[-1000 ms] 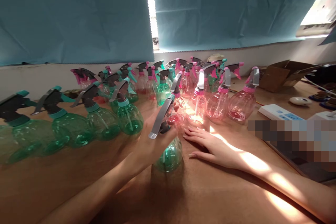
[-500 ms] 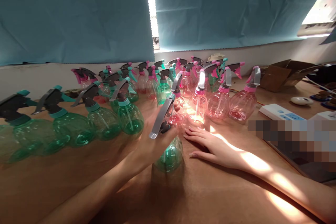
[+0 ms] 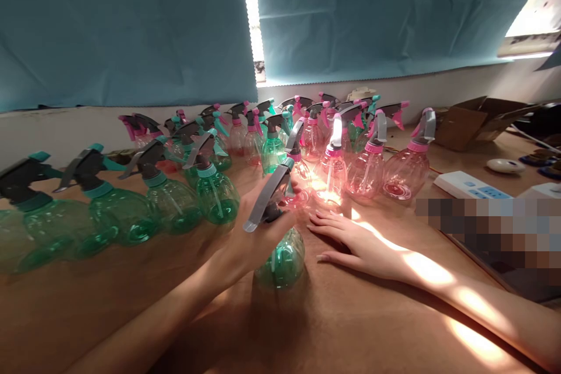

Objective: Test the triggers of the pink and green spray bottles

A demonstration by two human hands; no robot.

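My left hand [image 3: 258, 228] is wrapped round the neck of a green spray bottle [image 3: 283, 263] in the middle of the table. The bottle's grey-and-teal trigger head rises above my fingers, and its collar is hidden by the hand. To the right, my right hand [image 3: 339, 236] lies flat on the tabletop with its fingers stretched out, holding nothing. Just beyond its fingertips stands a sunlit pink spray bottle [image 3: 331, 178]. Left of my left hand is another green spray bottle [image 3: 217, 196], at the end of a slanting row.
Several pink and green spray bottles [image 3: 312, 137] crowd the back of the table [image 3: 210, 327]. On the right are an open cardboard box [image 3: 464, 123], a white power strip [image 3: 456, 184] and a white oval object [image 3: 505, 166]. A blue curtain [image 3: 131, 29] hangs behind.
The trigger head of the held green spray bottle has shifted very slightly left with my left hand. My right hand has stayed flat in place.
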